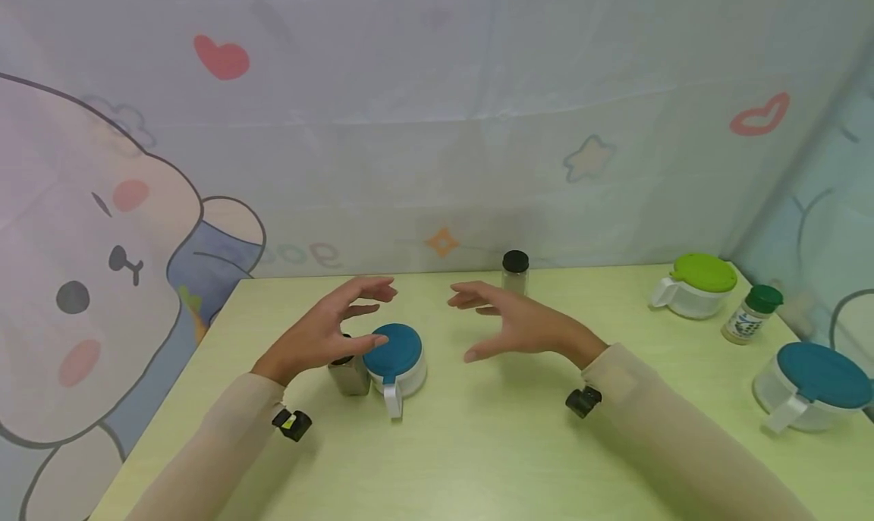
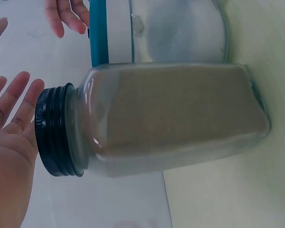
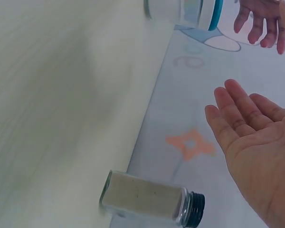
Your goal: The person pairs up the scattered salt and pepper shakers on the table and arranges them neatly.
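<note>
My left hand [image 1: 334, 325] hovers over a blue-lidded white jar [image 1: 399, 350] and the spice bottle beside it, fingers spread and slightly bent, holding nothing. That square glass spice bottle [image 2: 171, 111] has a black cap and brownish-grey powder; in the head view the hand partly hides its cap. Facing the left hand across a gap, my right hand [image 1: 522, 322] is raised over the table with its fingers extended and nothing in it. Just behind the right hand stands another black-capped spice bottle [image 3: 145, 195], its lower part hidden in the head view.
On the right of the pale table [image 1: 464, 460] stand a green-lidded white jar [image 1: 696, 297], a green-capped shaker bottle [image 1: 747, 320] and a second blue-lidded jar [image 1: 809, 392]. A printed cloth [image 1: 410, 127] hangs along the back edge.
</note>
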A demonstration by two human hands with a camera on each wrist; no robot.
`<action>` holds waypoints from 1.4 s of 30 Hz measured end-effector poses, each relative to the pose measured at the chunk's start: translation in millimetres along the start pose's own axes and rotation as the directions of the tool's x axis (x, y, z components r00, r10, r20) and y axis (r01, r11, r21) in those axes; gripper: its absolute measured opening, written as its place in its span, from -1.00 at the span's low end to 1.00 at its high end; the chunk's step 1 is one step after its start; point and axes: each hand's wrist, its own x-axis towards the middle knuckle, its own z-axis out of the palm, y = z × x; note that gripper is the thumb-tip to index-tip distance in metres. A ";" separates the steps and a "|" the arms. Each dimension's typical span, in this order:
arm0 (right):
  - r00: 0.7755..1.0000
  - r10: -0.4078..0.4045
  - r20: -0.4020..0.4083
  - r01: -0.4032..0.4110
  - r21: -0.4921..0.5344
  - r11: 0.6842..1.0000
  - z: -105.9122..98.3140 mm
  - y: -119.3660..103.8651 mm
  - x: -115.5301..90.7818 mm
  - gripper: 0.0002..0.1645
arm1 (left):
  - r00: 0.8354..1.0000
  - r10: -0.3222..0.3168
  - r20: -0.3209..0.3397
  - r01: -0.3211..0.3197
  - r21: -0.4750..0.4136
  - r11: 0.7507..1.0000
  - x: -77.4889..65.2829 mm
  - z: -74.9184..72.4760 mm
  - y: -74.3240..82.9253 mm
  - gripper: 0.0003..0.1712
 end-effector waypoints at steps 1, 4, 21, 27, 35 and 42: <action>1.000 0.000 -0.005 0.000 -0.001 1.000 -1.7 0.2 -2.0 0.17 | 1.000 0.004 -0.008 -0.004 0.002 1.000 1.1 0.4 0.6 -0.13; 1.000 0.001 -0.022 -0.001 -0.006 1.000 -6.4 -0.1 -7.7 0.17 | 1.000 0.017 -0.025 -0.017 0.007 1.000 4.6 1.7 2.0 -0.13; 0.996 0.003 -0.090 -0.003 0.009 1.000 -29.2 4.2 -36.4 0.16 | 0.996 0.068 -0.056 -0.068 0.005 0.998 27.1 14.6 15.2 -0.13; 0.992 -0.004 -0.124 0.001 -0.024 1.000 -39.1 9.4 -48.6 0.14 | 0.993 0.088 -0.080 -0.088 0.001 0.996 34.1 19.9 17.7 -0.15; 0.985 0.017 -0.170 -0.023 -0.032 0.999 -55.5 21.3 -68.2 0.15 | 0.995 0.072 -0.073 -0.075 -0.039 0.996 42.3 28.4 19.1 -0.16; 0.973 0.055 -0.223 -0.063 -0.028 0.998 -68.2 30.2 -85.4 0.12 | 0.994 0.079 -0.072 -0.082 -0.043 0.996 50.2 35.5 20.1 -0.15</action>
